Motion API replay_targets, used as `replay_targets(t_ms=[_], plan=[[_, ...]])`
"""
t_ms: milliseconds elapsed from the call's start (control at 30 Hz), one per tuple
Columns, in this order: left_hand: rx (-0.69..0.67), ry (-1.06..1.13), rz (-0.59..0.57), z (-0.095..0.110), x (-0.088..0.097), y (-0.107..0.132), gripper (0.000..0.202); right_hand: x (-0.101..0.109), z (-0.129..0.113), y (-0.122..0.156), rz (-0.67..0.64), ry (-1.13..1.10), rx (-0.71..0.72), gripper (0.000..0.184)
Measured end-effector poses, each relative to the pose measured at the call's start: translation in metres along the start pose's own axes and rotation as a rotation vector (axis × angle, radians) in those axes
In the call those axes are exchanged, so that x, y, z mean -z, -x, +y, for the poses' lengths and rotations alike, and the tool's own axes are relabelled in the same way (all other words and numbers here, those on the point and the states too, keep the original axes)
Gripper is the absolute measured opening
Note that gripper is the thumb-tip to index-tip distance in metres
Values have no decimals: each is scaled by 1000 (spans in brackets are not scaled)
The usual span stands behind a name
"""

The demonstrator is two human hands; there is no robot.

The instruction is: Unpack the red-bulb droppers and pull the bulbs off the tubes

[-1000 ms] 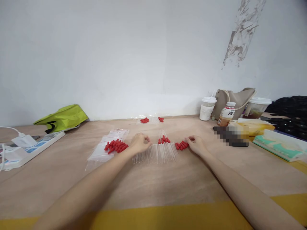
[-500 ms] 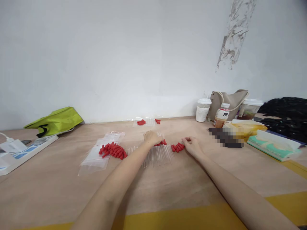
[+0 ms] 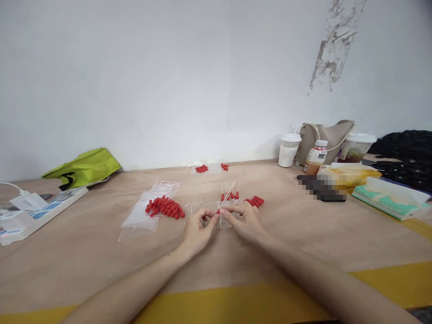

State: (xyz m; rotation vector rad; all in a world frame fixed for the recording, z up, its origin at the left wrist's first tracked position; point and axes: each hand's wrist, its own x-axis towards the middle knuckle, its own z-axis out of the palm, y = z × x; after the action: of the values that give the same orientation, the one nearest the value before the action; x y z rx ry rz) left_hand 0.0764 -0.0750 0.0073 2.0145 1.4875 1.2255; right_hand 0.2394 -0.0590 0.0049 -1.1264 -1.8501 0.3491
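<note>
My left hand [image 3: 201, 228] and my right hand [image 3: 245, 219] meet over the middle of the table, both closed in a pinch. Between the fingertips is a small red rubber bulb [image 3: 218, 211], partly hidden, gripped by the left. A thin clear glass tube [image 3: 228, 191] slants up from it, pinched by the right. Under the hands lies a row of clear glass tubes [image 3: 194, 206]. Just beyond lie several droppers [image 3: 231, 195] with red bulbs on their ends. Loose red bulbs [image 3: 165, 207] are heaped left of the row, and a smaller group of bulbs [image 3: 255, 201] lies at its right.
Clear zip bags [image 3: 137, 219] lie under the left heap. A bag of red-bulbed pieces [image 3: 201, 168] lies by the wall. At left are a green bag [image 3: 84, 168] and a power strip [image 3: 64, 207]; at right, cups [image 3: 289, 150], a bottle [image 3: 315, 157] and tissue packs [image 3: 388, 202].
My left hand has come back from the far side of the tubes, and my right hand has moved left from the right-hand bulbs. They now meet at one bulb and tube. The view has shifted slightly.
</note>
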Motion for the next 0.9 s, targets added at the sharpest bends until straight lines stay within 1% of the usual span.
replay_targets(t_ms=[100,167,200,233,333,367,400,433,500,567,633,700,767,900], plan=[[-68,11,-46,4,-9,7,24,-8,-10,5,-39,-60,-64,21],[-154,-73,-26,5,-8,7,21,-7,-9,5,-12,-23,-69,21],[-207,-147,17,5,-5,6,20,-5,-6,4,20,31,-52,20],[-270,-236,86,4,-1,4,19,-3,-3,2,56,104,-22,20],[-533,-525,316,1,12,-1,16,6,7,-1,133,339,145,19],[-627,-601,359,0,15,-2,18,8,10,-1,133,395,216,19],[-709,-658,373,-2,17,-3,20,9,12,0,122,433,291,18],[-773,-696,360,-3,17,-4,23,10,14,2,113,455,363,17],[-846,-722,301,-6,14,-3,22,9,16,6,102,468,486,15],[-884,-711,244,-10,10,-1,17,6,18,10,104,458,575,15],[-898,-701,204,-14,7,2,12,4,20,13,99,443,632,15],[-884,-702,167,-17,6,6,10,4,22,14,78,431,671,13],[-853,-707,121,-18,8,9,11,6,24,15,43,429,686,14],[-802,-710,42,-15,13,13,14,12,22,14,-68,448,657,19]])
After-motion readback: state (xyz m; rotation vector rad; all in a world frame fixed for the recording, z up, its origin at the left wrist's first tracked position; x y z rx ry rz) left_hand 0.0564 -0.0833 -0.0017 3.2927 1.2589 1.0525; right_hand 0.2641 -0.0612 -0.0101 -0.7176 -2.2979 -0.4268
